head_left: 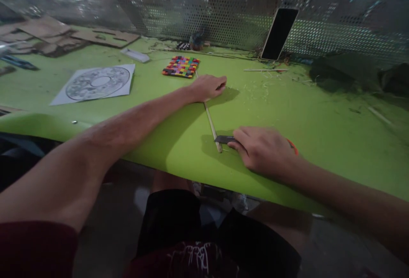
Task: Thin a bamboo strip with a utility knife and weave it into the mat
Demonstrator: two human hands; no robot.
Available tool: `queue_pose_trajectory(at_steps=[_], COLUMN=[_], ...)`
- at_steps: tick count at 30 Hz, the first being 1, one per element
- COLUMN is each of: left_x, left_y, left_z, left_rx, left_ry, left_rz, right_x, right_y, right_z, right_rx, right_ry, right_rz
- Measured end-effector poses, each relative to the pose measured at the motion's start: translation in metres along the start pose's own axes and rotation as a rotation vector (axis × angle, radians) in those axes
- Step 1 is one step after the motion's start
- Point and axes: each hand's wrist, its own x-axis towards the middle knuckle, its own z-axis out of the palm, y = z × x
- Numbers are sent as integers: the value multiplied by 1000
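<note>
One stick (210, 121) lies on table (335, 141), left hand (209, 87) curled over it, grip unclear; right hand (263, 148) clutches cutter (225, 139), blade at near end. Shavings (255, 92) scattered: paring looks underway; amount left can't be told.

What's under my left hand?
A stick runs under your left hand, showing on both sides against the green table. The stretch directly beneath is covered, so I can't see it.
</note>
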Motion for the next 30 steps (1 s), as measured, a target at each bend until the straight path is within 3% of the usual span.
queue_pose_trajectory(at_steps=[22, 30], left_x=[2, -1], left_y=[-3, -2], left_z=[1, 1], left_rx=[22, -61], left_ry=[-29, 34], left_rz=[18, -6], right_x=[-14, -10], right_y=[-2, 0], right_z=[4, 13], right_rx=[17, 67], right_ry=[132, 142], right_rz=[-134, 76])
